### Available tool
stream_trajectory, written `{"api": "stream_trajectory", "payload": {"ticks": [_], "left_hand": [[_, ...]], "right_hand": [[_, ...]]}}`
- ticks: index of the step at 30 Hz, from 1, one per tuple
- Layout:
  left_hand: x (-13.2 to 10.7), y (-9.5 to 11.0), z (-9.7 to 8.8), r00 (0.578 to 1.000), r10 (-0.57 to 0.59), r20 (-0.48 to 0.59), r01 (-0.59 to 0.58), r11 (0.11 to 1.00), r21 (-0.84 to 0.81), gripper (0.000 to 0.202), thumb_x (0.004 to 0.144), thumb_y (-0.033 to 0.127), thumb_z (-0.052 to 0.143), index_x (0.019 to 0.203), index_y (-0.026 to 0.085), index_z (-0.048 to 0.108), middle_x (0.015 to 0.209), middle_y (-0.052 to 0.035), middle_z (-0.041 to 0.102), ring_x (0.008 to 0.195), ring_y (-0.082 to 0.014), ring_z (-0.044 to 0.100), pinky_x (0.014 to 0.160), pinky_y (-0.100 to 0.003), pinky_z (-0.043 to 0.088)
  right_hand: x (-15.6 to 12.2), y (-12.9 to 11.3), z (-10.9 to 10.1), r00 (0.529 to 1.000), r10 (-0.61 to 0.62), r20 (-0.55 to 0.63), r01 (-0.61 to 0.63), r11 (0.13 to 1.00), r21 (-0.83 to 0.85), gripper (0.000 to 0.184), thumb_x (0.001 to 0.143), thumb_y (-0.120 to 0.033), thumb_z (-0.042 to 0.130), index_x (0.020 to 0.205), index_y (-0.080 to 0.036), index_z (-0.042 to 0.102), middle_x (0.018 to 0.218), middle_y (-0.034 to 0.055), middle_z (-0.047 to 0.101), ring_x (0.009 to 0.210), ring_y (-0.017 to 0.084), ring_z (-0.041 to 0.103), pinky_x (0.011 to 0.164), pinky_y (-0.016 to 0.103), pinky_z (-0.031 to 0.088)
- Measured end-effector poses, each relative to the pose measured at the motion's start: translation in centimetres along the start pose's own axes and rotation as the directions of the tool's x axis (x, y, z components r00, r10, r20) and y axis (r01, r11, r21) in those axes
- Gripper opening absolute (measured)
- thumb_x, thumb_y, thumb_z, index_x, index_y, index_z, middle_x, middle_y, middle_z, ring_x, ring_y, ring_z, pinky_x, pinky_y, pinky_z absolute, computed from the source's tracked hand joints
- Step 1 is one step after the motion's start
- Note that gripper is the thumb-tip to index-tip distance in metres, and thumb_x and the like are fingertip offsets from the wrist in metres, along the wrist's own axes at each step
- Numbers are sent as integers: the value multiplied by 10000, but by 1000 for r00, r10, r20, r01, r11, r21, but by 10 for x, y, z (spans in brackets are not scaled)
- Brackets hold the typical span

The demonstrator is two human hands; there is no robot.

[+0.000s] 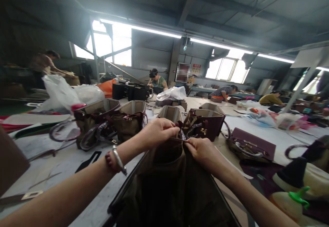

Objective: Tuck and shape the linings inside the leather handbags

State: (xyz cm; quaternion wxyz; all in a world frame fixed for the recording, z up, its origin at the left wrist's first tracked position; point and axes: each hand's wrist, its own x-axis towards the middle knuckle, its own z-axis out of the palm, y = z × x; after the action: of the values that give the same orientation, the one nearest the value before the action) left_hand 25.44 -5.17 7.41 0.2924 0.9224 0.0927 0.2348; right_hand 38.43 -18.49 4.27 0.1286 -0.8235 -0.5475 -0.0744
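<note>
In the head view, a dark bag (159, 186) is seen in the near middle, with its top open. Its far edge is pinched by the fingertips of both the left hand (160, 131) and the right hand (202, 150), which are held close together. The bag's shape seems to be made already, but the edge looks not yet finished; how much is left cannot be told. The far side is crowded by a brown bag (128, 127) and others on the white table (64, 162). At the right, a purple bag (253, 143) and a green-tipped bottle (286, 204) are seen.
</note>
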Motion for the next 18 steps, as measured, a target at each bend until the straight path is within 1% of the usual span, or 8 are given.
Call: {"api": "stream_trajectory", "payload": {"ticks": [2,4,7,9,12,14,16,18], "left_hand": [[-31,11,-13,991,-56,-123,51,998,-47,354,770,412,441,956,162,609,1049,-38,575,966,-171,514,856,-232,387],[-68,17,-17,971,-197,-134,194,980,-35,600,689,472,536,1216,216,411,1206,-44,472,1059,-212,463,911,-301,364],[-114,8,-8,917,-389,-85,388,921,-27,876,584,448,640,1317,245,206,1321,-52,328,1164,-258,358,962,-352,314],[-131,-7,-1,876,-478,-67,470,875,-113,775,633,406,601,1303,221,258,1282,-55,390,1136,-247,398,948,-336,333],[-133,-30,2,868,-496,30,480,822,-308,434,740,356,485,1135,176,504,1041,-38,591,965,-210,530,847,-290,410],[-126,-37,0,877,-477,53,456,793,-404,340,748,318,482,1029,150,574,924,-26,627,885,-193,553,784,-264,429],[-117,-38,1,893,-444,72,423,774,-471,317,733,281,506,1008,141,581,876,-19,628,851,-182,554,747,-247,432],[-110,-37,3,908,-404,113,401,756,-517,316,730,258,512,1017,141,574,841,-14,624,819,-170,556,717,-238,432]], "right_hand": [[1,-3,1,999,47,-17,-47,997,-55,261,816,-248,406,690,-173,623,677,76,658,646,186,602,552,239,351],[2,-4,4,997,64,-31,-66,996,-62,273,813,-244,399,667,-166,615,675,97,656,648,202,604,551,255,346],[4,-4,7,996,81,-46,-85,992,-91,280,810,-255,389,659,-171,609,679,104,656,644,207,604,545,265,345],[1,0,9,995,82,-47,-87,989,-117,270,803,-255,393,664,-175,611,679,105,655,646,213,606,542,270,349],[-11,12,11,998,65,-22,-67,989,-134,253,798,-250,387,694,-182,608,673,103,651,635,232,609,552,295,374],[-21,16,9,996,83,-36,-88,980,-176,238,791,-238,373,774,-182,604,691,108,650,638,259,607,562,336,398],[-28,11,4,989,35,-141,-66,973,-222,275,772,-202,359,932,-159,578,827,139,643,761,287,594,630,386,419],[-31,-5,-2,953,-135,-273,73,971,-226,327,772,-197,347,1031,-136,536,989,151,597,928,279,534,755,399,409]]}}
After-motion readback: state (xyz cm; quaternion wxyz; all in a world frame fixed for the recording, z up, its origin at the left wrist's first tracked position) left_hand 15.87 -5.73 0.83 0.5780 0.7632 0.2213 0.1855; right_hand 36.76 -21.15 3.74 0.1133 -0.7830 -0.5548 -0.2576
